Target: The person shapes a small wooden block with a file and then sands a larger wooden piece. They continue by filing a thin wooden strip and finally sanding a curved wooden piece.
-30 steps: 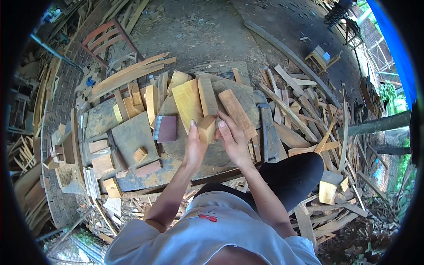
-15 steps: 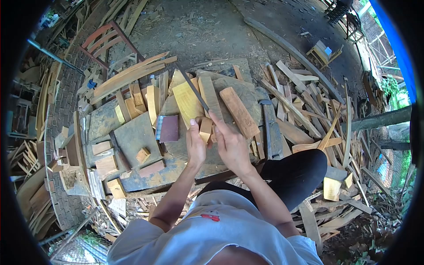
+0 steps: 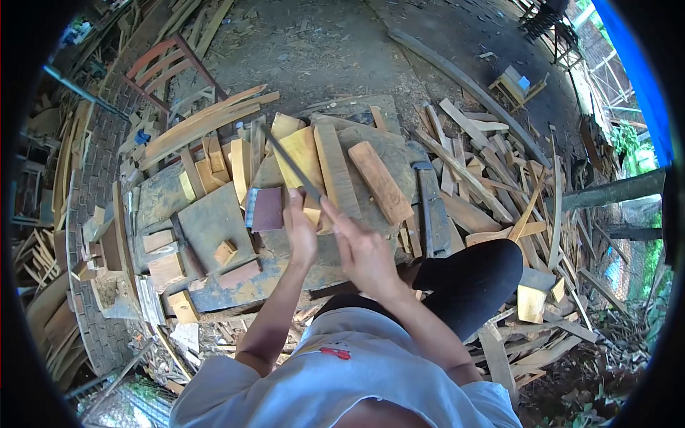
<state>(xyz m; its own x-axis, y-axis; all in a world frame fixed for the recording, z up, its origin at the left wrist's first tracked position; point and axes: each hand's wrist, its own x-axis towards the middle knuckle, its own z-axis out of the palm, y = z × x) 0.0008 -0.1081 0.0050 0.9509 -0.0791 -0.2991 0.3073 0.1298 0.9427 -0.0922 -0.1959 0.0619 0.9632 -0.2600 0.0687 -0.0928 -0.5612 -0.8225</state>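
My right hand [image 3: 367, 257] is closed around the near end of a long dark metal file [image 3: 291, 162], index finger stretched along it. The file slants away to the upper left. Under its near part is a small pale wooden block [image 3: 312, 213], gripped by my left hand [image 3: 301, 232] with the thumb up along its side. The file and my fingers hide much of the block. Just left of my left hand lies a flat maroon piece [image 3: 268, 210] with a bluish edge. Beyond the hands rest a yellow board [image 3: 300, 153] and a brown plank [image 3: 337, 171].
The worn workbench [image 3: 203, 214] carries several offcuts and a dark bar [image 3: 188, 244] at left. A thick wooden beam [image 3: 380, 182] and a long metal clamp-like bar [image 3: 426, 207] lie at right. Scrap wood [image 3: 485, 160] heaps beyond the bench, and a red chair [image 3: 160, 64] stands back left.
My right hand and the file have shifted left and toward me, the file now crossing over the block. The block's notched face, visible before, is now mostly covered. The view has shifted slightly.
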